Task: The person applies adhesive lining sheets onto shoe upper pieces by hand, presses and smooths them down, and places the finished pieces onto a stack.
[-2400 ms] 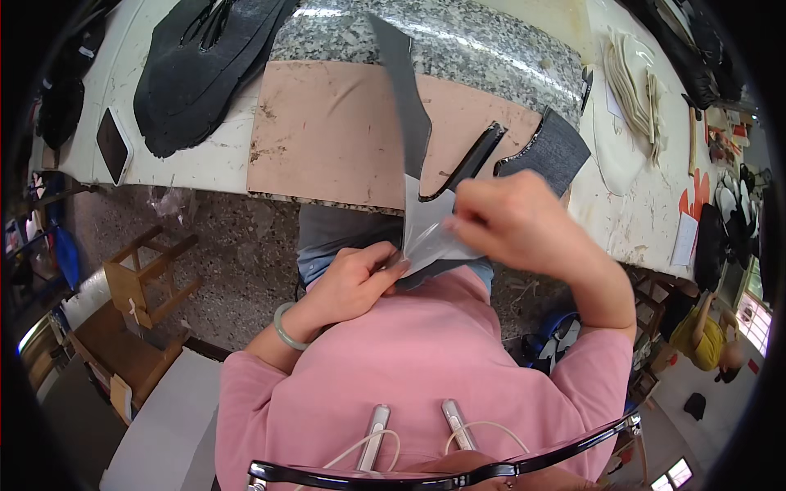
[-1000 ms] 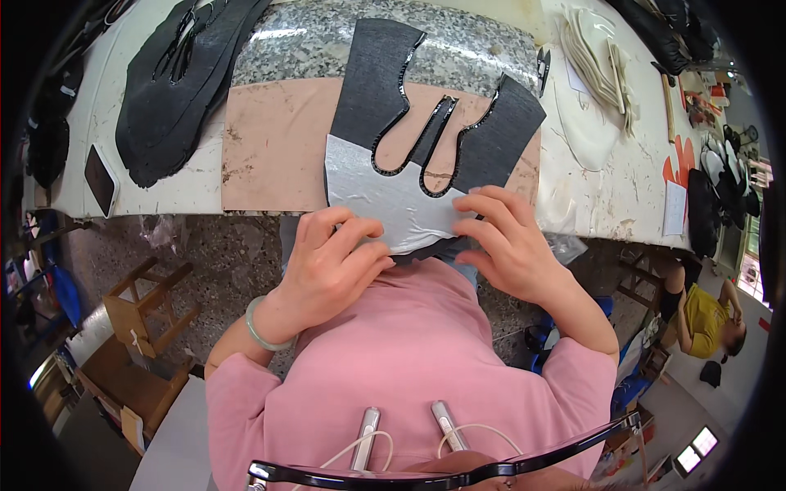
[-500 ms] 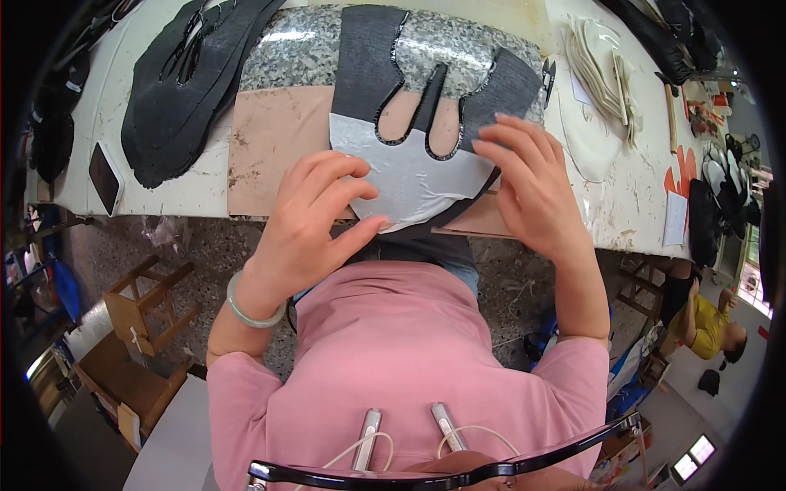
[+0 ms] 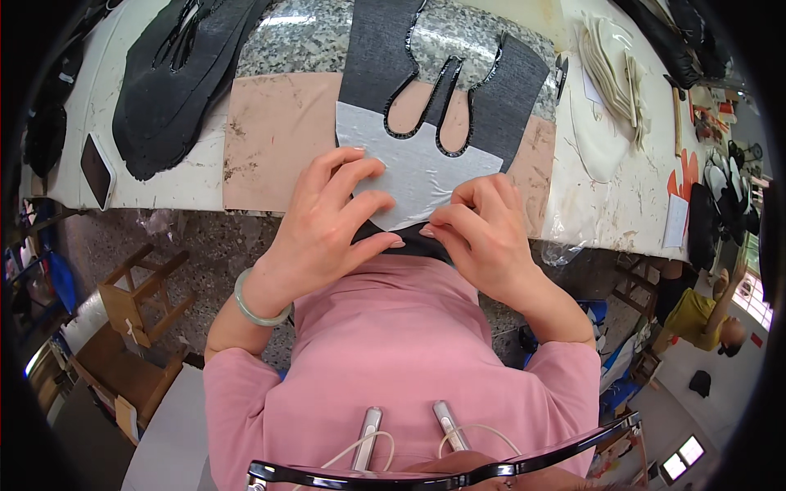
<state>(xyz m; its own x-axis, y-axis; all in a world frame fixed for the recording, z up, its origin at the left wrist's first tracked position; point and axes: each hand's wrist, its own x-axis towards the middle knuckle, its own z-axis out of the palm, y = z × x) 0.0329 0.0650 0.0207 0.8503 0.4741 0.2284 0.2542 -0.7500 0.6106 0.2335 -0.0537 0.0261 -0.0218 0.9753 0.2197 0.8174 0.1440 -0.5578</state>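
A black shoe upper [image 4: 372,61] with two long rounded cut-outs lies in front of me, its near end hanging toward my body. A thin silvery-grey lining [image 4: 422,168], slightly wrinkled, covers its near part. My left hand [image 4: 315,221] rests on the left side of the lining, fingers bent and apart, thumb near the bottom edge. At the lower right edge my right hand [image 4: 491,237] has its thumb and fingertips pinched on the upper's edge. Its fingers hide part of that edge.
Beneath the upper are a speckled stone slab [image 4: 286,37] and a tan board [image 4: 266,147]. Stacked black pieces [image 4: 164,106] and a phone [image 4: 97,172] lie left. Pale pieces [image 4: 606,74] lie right. Wooden stools [image 4: 147,295] stand below left; another person [image 4: 696,315] is far right.
My right hand has moved down and left from the upper's right side to its lower edge and closed there. The upper has shifted slightly right; my left hand stays by the lining.
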